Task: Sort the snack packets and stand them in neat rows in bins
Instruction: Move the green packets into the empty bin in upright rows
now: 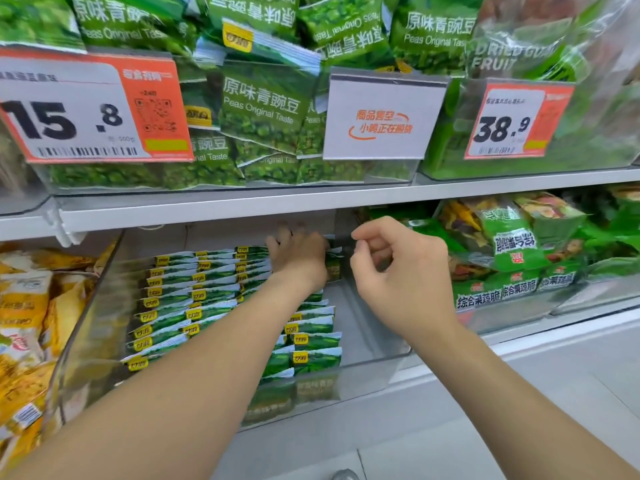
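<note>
Green packets (pixel 214 296) stand in rows in the clear bin (pixel 374 374). Left hand (pixel 298 256) is at the rear packets; grip cannot be determined. Right hand (pixel 398 271) hovers beside bin wall, fingers loosely curled, holding nothing.

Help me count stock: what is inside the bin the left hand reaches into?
Green snack packets stand in rows in the clear bin. The left hand and forearm cover some at the right.
</note>
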Available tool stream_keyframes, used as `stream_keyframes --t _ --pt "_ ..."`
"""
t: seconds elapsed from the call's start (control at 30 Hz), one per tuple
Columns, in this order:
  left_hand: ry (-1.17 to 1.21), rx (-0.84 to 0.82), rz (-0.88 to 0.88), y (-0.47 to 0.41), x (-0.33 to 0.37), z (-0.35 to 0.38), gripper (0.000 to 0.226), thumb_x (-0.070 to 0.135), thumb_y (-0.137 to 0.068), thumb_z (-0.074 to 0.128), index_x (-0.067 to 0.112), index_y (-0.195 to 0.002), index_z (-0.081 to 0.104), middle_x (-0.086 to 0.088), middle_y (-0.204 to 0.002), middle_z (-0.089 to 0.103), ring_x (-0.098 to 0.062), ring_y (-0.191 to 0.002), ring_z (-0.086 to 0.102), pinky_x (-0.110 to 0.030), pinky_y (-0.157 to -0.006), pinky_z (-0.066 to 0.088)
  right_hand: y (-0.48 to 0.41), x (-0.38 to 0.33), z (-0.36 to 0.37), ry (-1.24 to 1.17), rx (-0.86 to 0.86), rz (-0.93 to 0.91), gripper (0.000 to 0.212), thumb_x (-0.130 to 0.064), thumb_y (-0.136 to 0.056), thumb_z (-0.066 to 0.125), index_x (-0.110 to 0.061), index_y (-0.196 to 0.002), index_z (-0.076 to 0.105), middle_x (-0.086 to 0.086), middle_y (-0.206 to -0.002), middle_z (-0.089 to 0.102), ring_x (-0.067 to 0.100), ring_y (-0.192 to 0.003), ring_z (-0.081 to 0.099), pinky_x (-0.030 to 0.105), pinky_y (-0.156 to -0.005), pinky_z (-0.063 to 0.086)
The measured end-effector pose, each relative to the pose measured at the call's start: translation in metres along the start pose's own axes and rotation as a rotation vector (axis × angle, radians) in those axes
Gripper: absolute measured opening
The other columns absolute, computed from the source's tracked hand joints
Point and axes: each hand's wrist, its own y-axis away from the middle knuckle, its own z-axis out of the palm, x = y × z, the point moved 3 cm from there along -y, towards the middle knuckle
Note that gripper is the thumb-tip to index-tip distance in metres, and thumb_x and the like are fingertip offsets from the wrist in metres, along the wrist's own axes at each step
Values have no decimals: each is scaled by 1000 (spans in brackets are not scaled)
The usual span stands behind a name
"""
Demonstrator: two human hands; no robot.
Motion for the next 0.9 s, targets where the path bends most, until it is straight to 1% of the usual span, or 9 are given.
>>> stream_keyframes --t 0.07,0.1,0.2,0.27,0.43,0.5,0.6,0.77,0.9 --pt "-18 73 -56 -2 1 -1 34 29 -83 79 34 -115 67 -9 -139 44 -40 -136 31 -51 -100 31 0 -1 2 11 -14 -2 11 -11 -87 73 -20 -94 75 -14 -64 65 6 -57 61 37 -56 56" --pt "7 102 -76 -4 -1 -1 36 27 -83 80 31 -116 67 -9 -138 48 -38 -136 35 -50 -100 32 0 0 3 14 -18 -2 11 -12 -87 72 -20 -94 75 -14 -65 65 5 -57 61 37 -56 56" --pt "121 197 -69 -8 -10 -1 58 29 -76 90 23 -121 55 -5 -118 68 -32 -118 62 -44 -95 40 1 0 3 19 -27 2 12 -11 -86 72 -20 -93 74 -15 -65 65 5 -57 61 37 -57 56" --pt "145 226 -38 -6 -13 -5 65 35 -71 94 20 -120 54 -7 -112 70 -33 -110 68 -42 -91 45 1 -1 2 17 -34 9 11 -11 -86 72 -20 -92 74 -15 -64 65 6 -57 61 38 -57 57" --pt "228 133 32 8 -22 -26 44 36 -84 85 19 -120 64 -8 -120 64 -35 -111 64 -42 -91 55 1 -3 3 56 -102 40 11 -13 -87 70 -19 -95 75 -14 -66 65 12 -61 64 40 -60 58" --pt "181 164 66 26 -33 -37 36 36 -90 77 22 -120 63 -6 -121 65 -34 -114 63 -44 -95 52 1 -3 7 113 -186 47 14 -15 -88 67 -19 -98 75 -9 -70 68 19 -65 67 41 -62 59" --pt "40 291 163 66 -52 -50 23 22 -93 67 21 -115 64 -6 -113 69 -36 -109 62 -43 -94 45 4 -7 19 196 -348 51 19 -17 -90 62 -18 -103 75 0 -76 72 27 -72 68 43 -65 60" --pt "159 325 295 135 -87 -75 15 18 -91 61 24 -103 67 -2 -93 69 -30 -91 65 -38 -73 52 5 -54 37 121 -547 -47 16 -24 -92 60 -23 -98 75 -6 -80 72 17 -71 66 40 -69 59" --pt "240 275 301 180 -127 -99 16 12 -80 56 27 -86 55 5 -85 61 -26 -85 61 -42 -64 52 6 -125 51 -20 -779 -144 12 -32 -85 57 -30 -78 67 -10 -65 66 11 -64 62 38 -67 56"
